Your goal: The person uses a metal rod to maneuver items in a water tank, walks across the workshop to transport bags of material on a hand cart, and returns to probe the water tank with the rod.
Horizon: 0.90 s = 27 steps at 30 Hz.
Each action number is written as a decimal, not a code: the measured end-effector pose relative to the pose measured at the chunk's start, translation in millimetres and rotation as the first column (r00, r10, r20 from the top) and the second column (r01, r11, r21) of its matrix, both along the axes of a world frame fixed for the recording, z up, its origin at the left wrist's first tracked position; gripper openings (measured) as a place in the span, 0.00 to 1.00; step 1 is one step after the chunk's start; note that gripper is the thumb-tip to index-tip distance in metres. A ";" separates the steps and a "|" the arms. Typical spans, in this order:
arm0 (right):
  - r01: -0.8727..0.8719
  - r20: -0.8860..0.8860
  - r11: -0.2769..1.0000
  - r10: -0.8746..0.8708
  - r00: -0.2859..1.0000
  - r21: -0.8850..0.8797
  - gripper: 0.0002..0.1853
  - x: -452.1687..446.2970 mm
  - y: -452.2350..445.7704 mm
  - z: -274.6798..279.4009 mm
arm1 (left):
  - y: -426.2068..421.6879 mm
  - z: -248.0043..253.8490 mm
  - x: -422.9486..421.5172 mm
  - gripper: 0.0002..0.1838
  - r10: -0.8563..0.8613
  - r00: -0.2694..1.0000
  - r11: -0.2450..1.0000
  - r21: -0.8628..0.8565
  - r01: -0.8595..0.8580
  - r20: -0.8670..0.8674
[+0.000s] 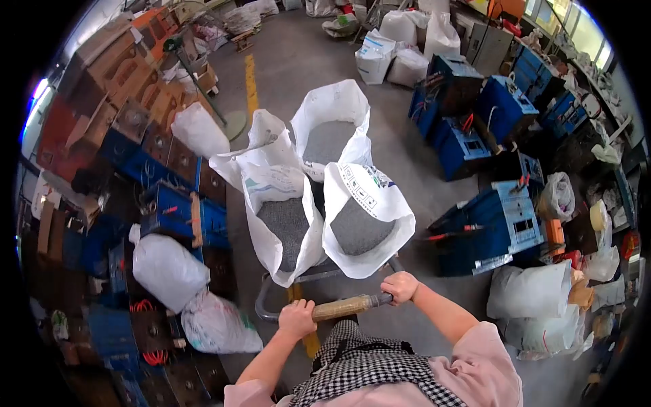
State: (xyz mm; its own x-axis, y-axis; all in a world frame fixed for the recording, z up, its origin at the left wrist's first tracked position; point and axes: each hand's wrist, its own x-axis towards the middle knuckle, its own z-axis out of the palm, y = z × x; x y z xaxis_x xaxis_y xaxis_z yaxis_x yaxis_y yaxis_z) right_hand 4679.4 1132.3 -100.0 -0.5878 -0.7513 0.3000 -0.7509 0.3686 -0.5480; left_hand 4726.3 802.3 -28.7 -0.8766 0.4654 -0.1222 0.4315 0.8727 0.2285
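My left hand [298, 318] is wrapped round the left part of a cart handle [342, 308], whose middle is covered in worn tan wrapping. Toward the other end, my right hand [400, 287] grips the bare dark bar. Just beyond the handle stand open white sacks on the cart. Grey granules fill part of the near-left sack [313, 241], the near-right sack [403, 234] and the far sack [363, 112]. Another sack opening [264, 132] shows at the far left of the group, its contents hidden. The sacks hide most of the cart bed.
Blue metal machine blocks [498, 227] line the right side. More blocks and stuffed white bags [169, 268] flank the left. White sacks [375, 57] stand farther ahead. A grey floor aisle [298, 51] with a yellow line [251, 85] runs forward. A green stand [235, 125] is ahead left.
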 end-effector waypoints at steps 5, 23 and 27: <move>-0.003 0.036 0.997 0.000 0.999 0.079 0.16 -134.2 10.9 -15.3 | 10.3 -9.0 -131.4 0.14 0.019 0.999 1.000 0.016 -0.020 0.042; 0.040 -0.035 0.999 -0.039 0.999 0.027 0.14 -671.5 -18.1 -70.0 | -15.9 -68.5 -659.4 0.17 0.006 1.000 1.000 0.003 -0.006 0.011; 0.057 -0.042 0.997 -0.054 0.998 0.059 0.14 -790.2 -29.6 -77.4 | -28.2 -79.7 -777.2 0.16 0.013 1.000 0.999 0.040 -0.013 -0.017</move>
